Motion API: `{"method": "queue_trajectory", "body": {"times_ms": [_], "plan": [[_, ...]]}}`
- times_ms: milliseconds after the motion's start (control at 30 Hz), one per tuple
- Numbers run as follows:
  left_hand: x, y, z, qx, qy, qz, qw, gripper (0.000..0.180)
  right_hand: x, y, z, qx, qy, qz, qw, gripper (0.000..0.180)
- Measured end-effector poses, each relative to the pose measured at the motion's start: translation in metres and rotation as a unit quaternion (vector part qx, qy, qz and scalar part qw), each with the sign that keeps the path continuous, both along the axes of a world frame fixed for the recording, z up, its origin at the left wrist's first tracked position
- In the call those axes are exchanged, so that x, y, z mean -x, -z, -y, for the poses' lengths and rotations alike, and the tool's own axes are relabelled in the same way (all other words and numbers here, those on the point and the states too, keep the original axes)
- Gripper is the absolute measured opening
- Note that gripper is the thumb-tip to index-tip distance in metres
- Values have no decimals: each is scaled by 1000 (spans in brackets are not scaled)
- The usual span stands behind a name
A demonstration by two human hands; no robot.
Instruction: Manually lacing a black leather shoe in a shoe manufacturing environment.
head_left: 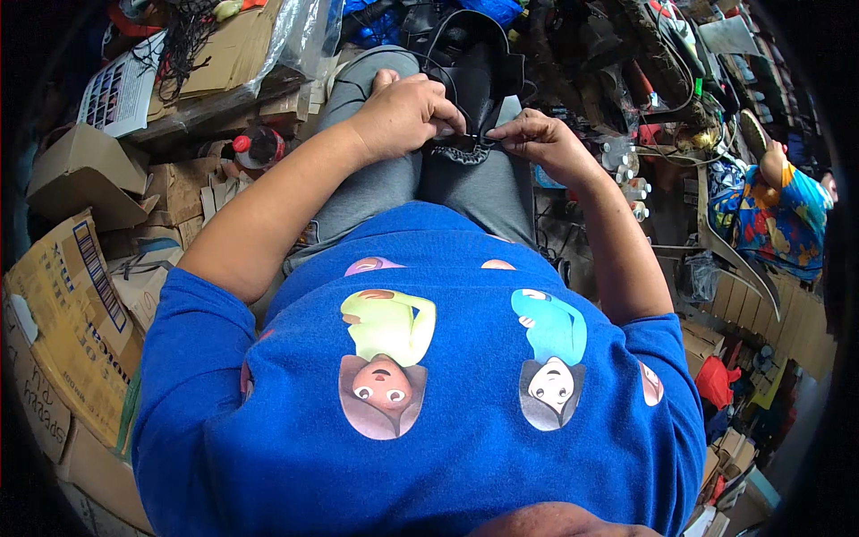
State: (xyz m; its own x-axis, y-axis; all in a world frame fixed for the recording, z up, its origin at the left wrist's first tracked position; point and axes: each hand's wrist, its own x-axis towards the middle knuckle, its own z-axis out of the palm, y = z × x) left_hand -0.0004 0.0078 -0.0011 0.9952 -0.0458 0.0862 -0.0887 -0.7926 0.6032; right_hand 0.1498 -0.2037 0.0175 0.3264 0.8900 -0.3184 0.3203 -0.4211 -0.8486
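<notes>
Across my lap lies a black, leather-like item point(480, 85) with a curved strap or rim; I cannot tell its exact kind. Its near end has a rough, frayed-looking edge point(461, 155). My left hand point(407, 112) bends over this edge from the left, fingers closed at its tips. From the right, my right hand point(543, 146) pinches thumb and forefinger together at the same edge, a short gap from the left fingertips. What either pinch holds is too small to make out. A thin black cord point(452, 80) loops above my left hand.
Cardboard boxes point(85, 174) and a red-capped bottle point(259, 148) crowd the left side. Small white-capped bottles point(631, 188) stand right of my knee. Tools and clutter fill the upper right, near another person's colourful sleeve point(783, 219). A curved metal piece point(729, 251) lies nearby.
</notes>
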Motion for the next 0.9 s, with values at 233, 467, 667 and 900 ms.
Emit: {"method": "queue_trajectory", "body": {"times_ms": [233, 467, 667, 900], "plan": [[1, 2, 7, 2, -25, 3, 1000, 11, 8, 7, 2, -22, 37, -19, 999, 27], [15, 4, 20, 5, -86, 45, 995, 9, 27, -13, -3, -70, -36, 313, 947, 39], [10, 2, 17, -1, -69, 44, 997, 9, 23, -4, 6, -62, -12, 281, 958, 29], [10, 3, 17, 18, -65, 47, 997, 9, 21, 8, 12, -89, 33, 192, 977, 28]]}}
